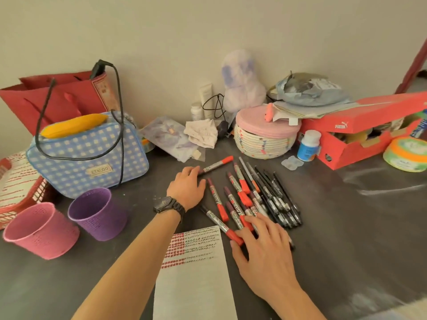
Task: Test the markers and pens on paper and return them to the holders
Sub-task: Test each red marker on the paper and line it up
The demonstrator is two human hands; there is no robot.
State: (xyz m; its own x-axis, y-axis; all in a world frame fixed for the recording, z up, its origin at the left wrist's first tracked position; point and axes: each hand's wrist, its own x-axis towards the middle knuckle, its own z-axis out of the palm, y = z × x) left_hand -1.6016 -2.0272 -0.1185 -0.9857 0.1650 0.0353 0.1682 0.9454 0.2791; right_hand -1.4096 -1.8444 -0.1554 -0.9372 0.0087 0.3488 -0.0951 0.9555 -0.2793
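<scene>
Holders stand far left, the pink holder (pixel 40 229) just beside the purple holder (pixel 97 213), both upright. Next comes the left hand (pixel 188 188), uncurled, fingertips touching the dark end of a stray marker (pixel 216 165) that points up and right, away from it. Right of the paper (pixel 196 273), the pile (pixel 261 195) fans diagonally; the right hand (pixel 263 245) rests flat on its near ends, gripping none. The left hand is nearer the holders.
</scene>
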